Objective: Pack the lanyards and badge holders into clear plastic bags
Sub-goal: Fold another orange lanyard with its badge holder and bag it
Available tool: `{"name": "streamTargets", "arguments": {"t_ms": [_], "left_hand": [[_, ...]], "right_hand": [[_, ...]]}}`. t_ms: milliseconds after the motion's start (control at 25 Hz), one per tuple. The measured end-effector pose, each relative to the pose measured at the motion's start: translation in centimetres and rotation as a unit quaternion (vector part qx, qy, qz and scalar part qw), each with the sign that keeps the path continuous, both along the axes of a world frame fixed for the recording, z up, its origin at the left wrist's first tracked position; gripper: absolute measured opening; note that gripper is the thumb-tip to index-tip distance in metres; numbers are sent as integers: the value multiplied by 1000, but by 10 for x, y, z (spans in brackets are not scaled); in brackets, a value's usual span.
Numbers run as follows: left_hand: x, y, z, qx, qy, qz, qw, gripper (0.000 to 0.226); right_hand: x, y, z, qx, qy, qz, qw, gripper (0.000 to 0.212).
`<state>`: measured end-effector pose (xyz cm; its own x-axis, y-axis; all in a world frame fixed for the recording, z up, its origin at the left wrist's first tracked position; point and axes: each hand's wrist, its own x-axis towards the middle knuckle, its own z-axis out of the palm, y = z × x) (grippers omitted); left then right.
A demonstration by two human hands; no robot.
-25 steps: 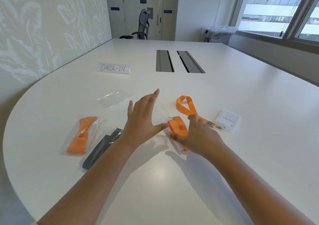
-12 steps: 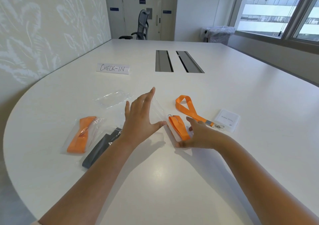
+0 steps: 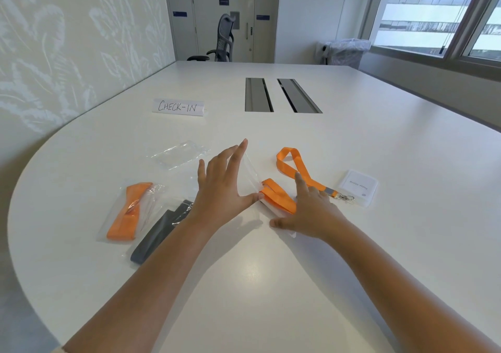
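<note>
**Both hands flat at the bag mouth, orange lanyard partly inside**

My left hand point(image 3: 222, 187) lies spread on the white table point(image 3: 379, 141), fingers straight, the thumb tip pressing the near edge of a clear plastic bag point(image 3: 250, 175) whose mouth faces right. I am not curling round anything with it. My right hand point(image 3: 309, 211) is also spread, palm down, fingers straight, resting on the orange lanyard point(image 3: 295, 169) where its folded part meets the bag mouth; the index finger points far along the strap. No pinch is visible on either hand.

The lanyard's folded end sits at the bag opening, between my two hands. Its loop runs far and right of that, lying free on the table, and the strap ends in a metal clip point(image 3: 345, 197) touching a badge holder point(image 3: 358, 187) to the right.

To the left, near my left forearm, are two filled bags: one with an orange lanyard point(image 3: 130, 211), and just right of it one with a dark grey lanyard point(image 3: 160, 233). An unfilled clear bag point(image 3: 177, 154) lies farther off. Beyond it stands a paper sign reading "CHECK-IN" point(image 3: 177, 107). Two grey cable hatches point(image 3: 282, 95) are set into the table farther still.
</note>
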<state>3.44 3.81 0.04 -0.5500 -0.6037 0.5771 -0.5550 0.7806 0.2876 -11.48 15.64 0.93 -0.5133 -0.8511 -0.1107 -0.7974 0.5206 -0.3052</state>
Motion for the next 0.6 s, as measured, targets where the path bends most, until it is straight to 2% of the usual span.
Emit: {"name": "streamTargets", "arguments": {"t_ms": [120, 280, 400, 480, 600], "left_hand": [[0, 0, -1, 1, 0, -5, 1000, 105], [0, 2, -2, 1, -2, -17, 1000, 104], [1, 1, -2, -16, -17, 15, 1000, 103], [2, 0, -2, -13, -20, 29, 999, 103], [2, -1, -3, 0, -32, 26, 999, 106]], "right_hand": [[-17, 5, 7, 26, 2, 6, 1000, 118], [-25, 8, 8, 3, -40, 8, 999, 89], [-33, 8, 11, -48, -96, -3, 994, 68], [-38, 8, 14, -80, -137, -8, 987, 70], [-39, 7, 16, -153, -111, -11, 982, 83]]}}
